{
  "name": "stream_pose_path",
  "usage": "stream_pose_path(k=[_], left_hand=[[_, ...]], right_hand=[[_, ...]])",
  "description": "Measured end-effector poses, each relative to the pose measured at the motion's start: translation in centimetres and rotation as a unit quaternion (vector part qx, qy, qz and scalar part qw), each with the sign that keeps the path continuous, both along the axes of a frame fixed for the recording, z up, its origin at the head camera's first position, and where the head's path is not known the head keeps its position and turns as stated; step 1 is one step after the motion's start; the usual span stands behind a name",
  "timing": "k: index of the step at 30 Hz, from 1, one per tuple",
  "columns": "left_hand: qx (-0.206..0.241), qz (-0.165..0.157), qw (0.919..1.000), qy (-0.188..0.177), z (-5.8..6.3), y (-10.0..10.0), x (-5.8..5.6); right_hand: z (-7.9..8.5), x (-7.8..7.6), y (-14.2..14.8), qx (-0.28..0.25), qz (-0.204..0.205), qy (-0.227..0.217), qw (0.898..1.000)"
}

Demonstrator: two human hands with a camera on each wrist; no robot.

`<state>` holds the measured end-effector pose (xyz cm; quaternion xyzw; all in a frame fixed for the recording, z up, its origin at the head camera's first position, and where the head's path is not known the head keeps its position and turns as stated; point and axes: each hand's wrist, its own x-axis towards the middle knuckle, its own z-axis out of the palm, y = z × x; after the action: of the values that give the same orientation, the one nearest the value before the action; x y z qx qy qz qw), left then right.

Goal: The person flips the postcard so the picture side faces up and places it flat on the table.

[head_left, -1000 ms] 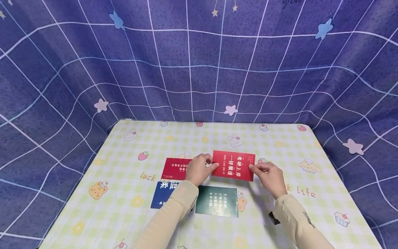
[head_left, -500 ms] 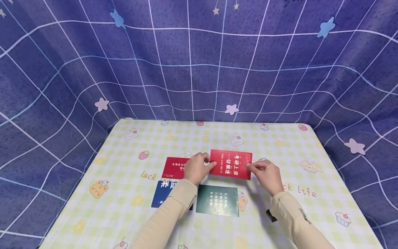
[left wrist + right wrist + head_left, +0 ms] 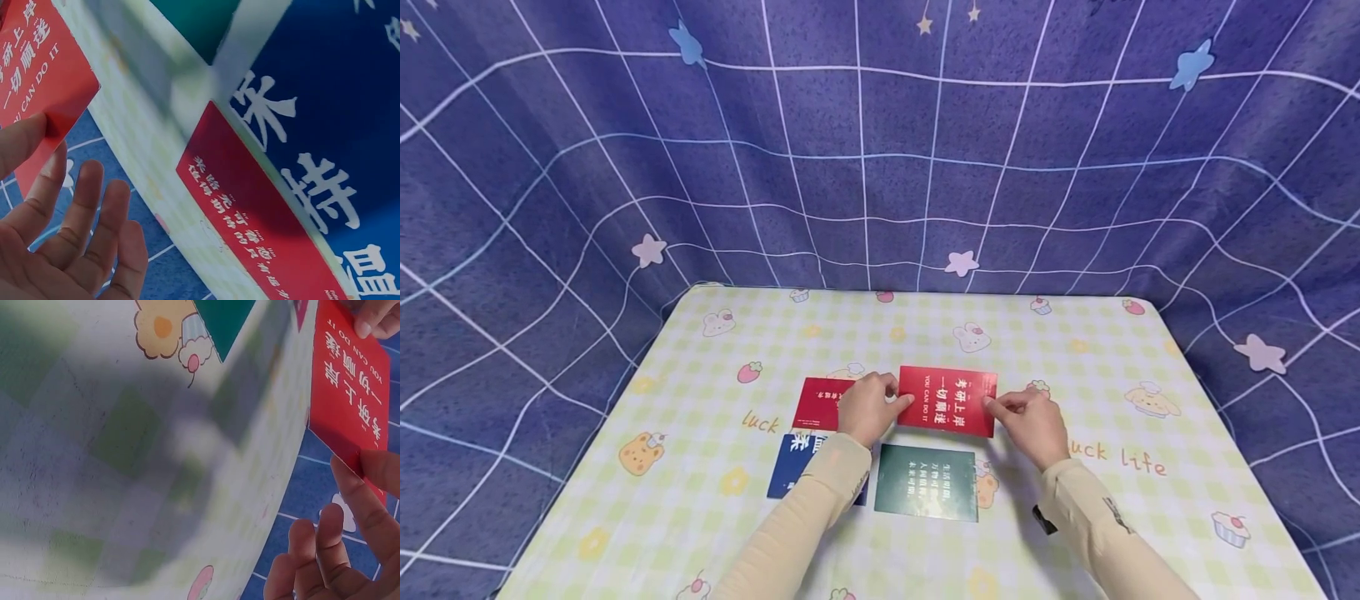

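A bright red card [image 3: 947, 402] with white writing is held between both hands, above the table. My left hand [image 3: 871, 408] pinches its left edge between thumb and forefinger; the other fingers stay spread in the left wrist view. On the opposite edge, my right hand [image 3: 1030, 423] pinches the card with thumb and fingertip. Beneath the left hand lies a darker red card [image 3: 817, 403], partly covered by it. A blue card [image 3: 788, 467] sits nearer, partly hidden by the left sleeve. To its right lies a green card [image 3: 927, 483], flat on the cloth.
The table is covered by a green-and-white checked cloth [image 3: 700, 467] printed with cartoon animals and fruit. Behind it hangs a blue curtain [image 3: 820, 200] with a white grid and stars. A small black object [image 3: 1043, 520] shows beside the right sleeve.
Both hands have carried the bright red card a little to the left, keeping their pinch on its two edges. The darker red, blue and green cards stay on the table.
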<state>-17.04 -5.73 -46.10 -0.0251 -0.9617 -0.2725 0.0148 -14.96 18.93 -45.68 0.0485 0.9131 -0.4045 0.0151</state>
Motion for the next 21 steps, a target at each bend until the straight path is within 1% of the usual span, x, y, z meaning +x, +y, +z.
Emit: stream_pose_path(k=[9,15,21], left_hand=[[-0.014,0.006,0.9999,-0.002,-0.6,-0.4,0.2],[-0.029,0.006,0.9995,-0.009,-1.0,-0.4,0.1],[-0.048,0.012,0.9988,0.0,-1.6,-0.5,0.0]], right_hand=[[-0.4,0.2,-0.7,0.038,0.0,-0.007,0.999],[-0.7,0.2,-1.3,0.061,-0.002,-0.037,0.997],[-1.1,-0.2,-2.0,0.09,-0.01,-0.06,0.994]])
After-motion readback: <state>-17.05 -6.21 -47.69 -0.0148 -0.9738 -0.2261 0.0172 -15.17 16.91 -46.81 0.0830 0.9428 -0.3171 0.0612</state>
